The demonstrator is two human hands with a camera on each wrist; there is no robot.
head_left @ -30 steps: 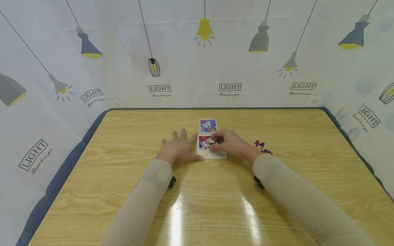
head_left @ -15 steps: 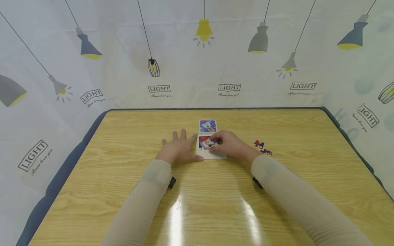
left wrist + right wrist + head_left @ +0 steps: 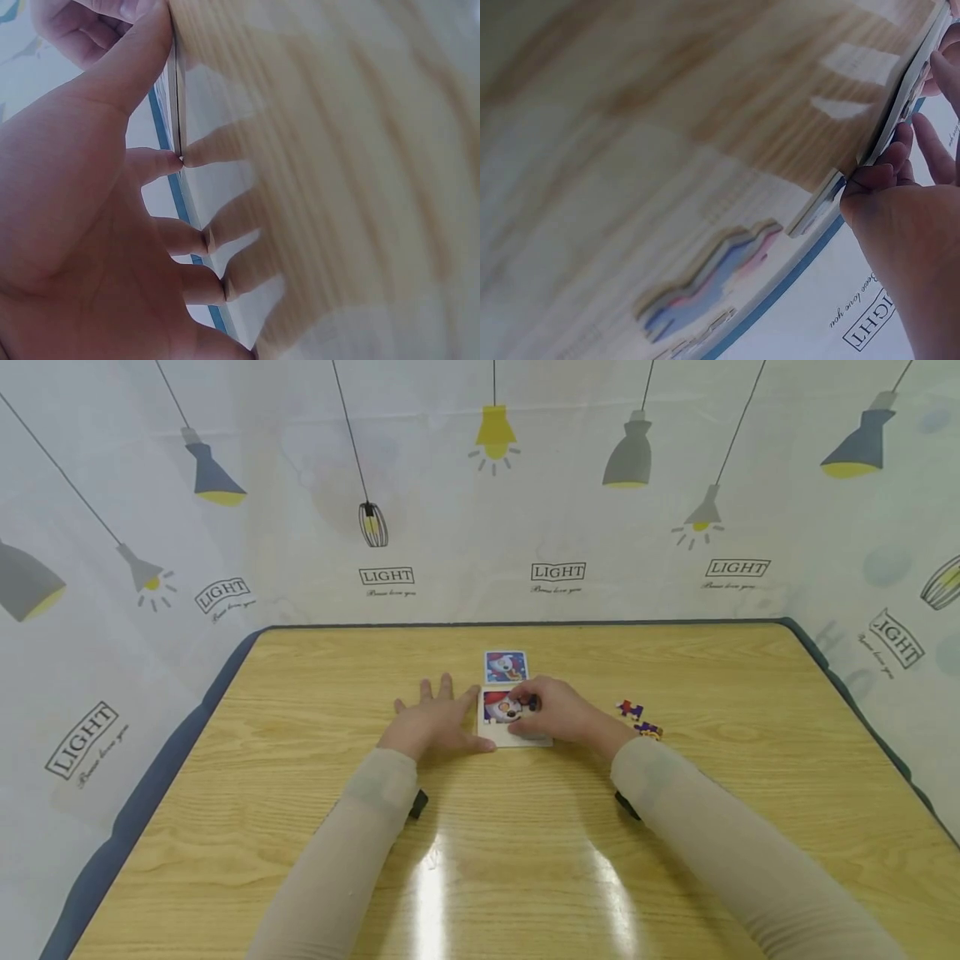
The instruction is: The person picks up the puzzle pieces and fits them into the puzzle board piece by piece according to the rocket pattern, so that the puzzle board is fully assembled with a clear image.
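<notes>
In the head view a small white puzzle board (image 3: 495, 741) lies on the table, its upper part filled with a picture of a white face and red hat. My left hand (image 3: 435, 725) lies palm down at its left side, fingers spread, thumb at the near corner and index finger at the far one. Over the board's right part my right hand (image 3: 562, 710) pinches a puzzle piece (image 3: 532, 702) between thumb and fingers, which mostly hide it. Two loose puzzle pieces (image 3: 630, 709) lie to the right of that hand, also seen in the right wrist view as pieces (image 3: 705, 281).
A picture card (image 3: 506, 667) with a matching face lies just behind the board. The wood-grain table (image 3: 517, 877) has a dark blue edge (image 3: 180, 727), and a lamp-print curtain (image 3: 450, 527) hangs around its back and sides.
The right hand's fingers have shifted very slightly over the board. The left hand stays at the board's left side, and the loose pieces lie as before.
</notes>
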